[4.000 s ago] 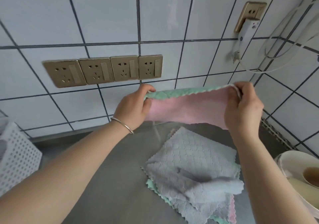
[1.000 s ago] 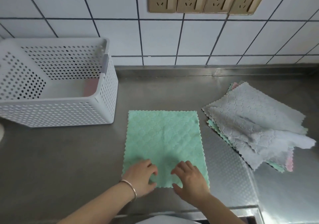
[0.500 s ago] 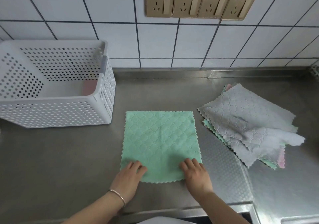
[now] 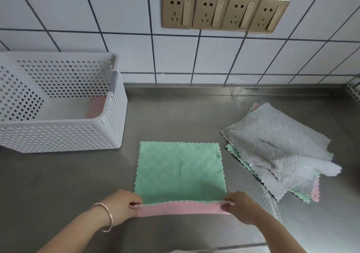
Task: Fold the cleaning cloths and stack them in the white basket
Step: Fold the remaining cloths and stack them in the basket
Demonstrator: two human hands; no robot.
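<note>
A green cloth [image 4: 180,170] with a pink underside lies flat on the steel counter. Its near edge is turned up, so a pink strip shows. My left hand [image 4: 121,207] pinches the near left corner and my right hand [image 4: 240,207] pinches the near right corner. The white perforated basket [image 4: 64,137] stands at the left, with a folded pink cloth [image 4: 96,107] inside against its right wall. A loose pile of grey, green and pink cloths [image 4: 276,153] lies to the right.
The tiled wall with a row of gold sockets [image 4: 224,12] rises behind the counter. The counter's front edge [image 4: 243,246] runs just below my hands. A small rack [image 4: 353,89] shows at the far right edge.
Four seconds ago I held the cloth up by the wall. It then lay flat green side up with my hands on its near edge. Now both hands have lifted that edge, showing pink.
</note>
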